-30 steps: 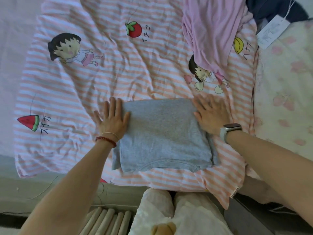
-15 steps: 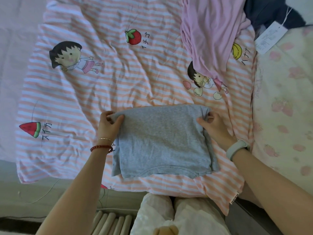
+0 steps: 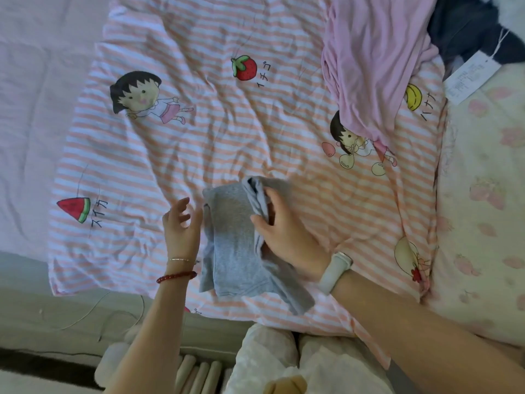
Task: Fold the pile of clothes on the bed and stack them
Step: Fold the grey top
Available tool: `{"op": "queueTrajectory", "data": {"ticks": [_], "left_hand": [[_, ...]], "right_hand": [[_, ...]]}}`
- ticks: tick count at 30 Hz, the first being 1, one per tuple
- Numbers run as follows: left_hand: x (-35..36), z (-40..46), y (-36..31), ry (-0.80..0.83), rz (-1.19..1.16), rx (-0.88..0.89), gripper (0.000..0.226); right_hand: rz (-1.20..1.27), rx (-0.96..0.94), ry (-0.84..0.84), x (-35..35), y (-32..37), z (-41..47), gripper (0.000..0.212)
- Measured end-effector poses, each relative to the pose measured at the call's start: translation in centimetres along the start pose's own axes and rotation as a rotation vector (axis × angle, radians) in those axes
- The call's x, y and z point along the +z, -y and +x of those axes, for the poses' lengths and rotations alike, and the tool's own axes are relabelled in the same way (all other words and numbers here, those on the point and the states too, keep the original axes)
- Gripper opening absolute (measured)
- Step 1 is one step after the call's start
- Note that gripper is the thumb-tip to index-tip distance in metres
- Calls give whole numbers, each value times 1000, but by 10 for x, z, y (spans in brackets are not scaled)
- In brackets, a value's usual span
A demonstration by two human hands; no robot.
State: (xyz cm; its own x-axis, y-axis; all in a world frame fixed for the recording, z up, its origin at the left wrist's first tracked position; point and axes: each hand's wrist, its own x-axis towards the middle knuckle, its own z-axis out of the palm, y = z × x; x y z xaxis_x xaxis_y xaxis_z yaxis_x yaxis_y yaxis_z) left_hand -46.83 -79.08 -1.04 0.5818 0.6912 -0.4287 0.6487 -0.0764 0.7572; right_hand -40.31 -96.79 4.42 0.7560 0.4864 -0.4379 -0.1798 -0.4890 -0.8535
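Striped bedding (image 3: 199, 155) printed with cartoon figures covers the bed, and our grey shirt (image 3: 233, 245) lies on it near the front edge, partly folded. Our right hand (image 3: 287, 231) grips the shirt's right edge, fingers curled round a bunched fold. Our left hand (image 3: 181, 226) hovers just beside the left edge, fingers loosely spread and holding nothing. We judge the shirt light, soft and limp, so it will sag and slip out of shape; hold it by the folded edges. A pink garment (image 3: 372, 69) waits at the far right.
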Motion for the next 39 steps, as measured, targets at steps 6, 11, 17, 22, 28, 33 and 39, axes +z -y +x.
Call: {"op": "queueTrajectory", "data": {"ticks": [6, 11, 17, 22, 28, 33, 39], "left_hand": [[-23, -18, 22, 429, -339, -531, 38], [-12, -25, 43, 312, 136, -244, 21], [0, -49, 62, 43, 224, -223, 12], [-8, -48, 70, 222, 165, -358, 42], [-42, -44, 54, 520, 126, -212, 23], [-70, -18, 0, 732, -81, -168, 18], [-2, 45, -25, 387, 133, -92, 17]], "right_hand": [[-119, -26, 91, 50, 15, 33, 40], [-616, -213, -115, 21, -17, 52, 38], [-1149, -232, 355, 6, -40, 88, 46], [-948, -197, 187, 14, -28, 103, 43], [-686, 9, 449, -3, 7, 108, 19], [9, 143, 388, -73, 5, 57, 7], [-100, 465, 35, -96, -66, 34, 15]]}}
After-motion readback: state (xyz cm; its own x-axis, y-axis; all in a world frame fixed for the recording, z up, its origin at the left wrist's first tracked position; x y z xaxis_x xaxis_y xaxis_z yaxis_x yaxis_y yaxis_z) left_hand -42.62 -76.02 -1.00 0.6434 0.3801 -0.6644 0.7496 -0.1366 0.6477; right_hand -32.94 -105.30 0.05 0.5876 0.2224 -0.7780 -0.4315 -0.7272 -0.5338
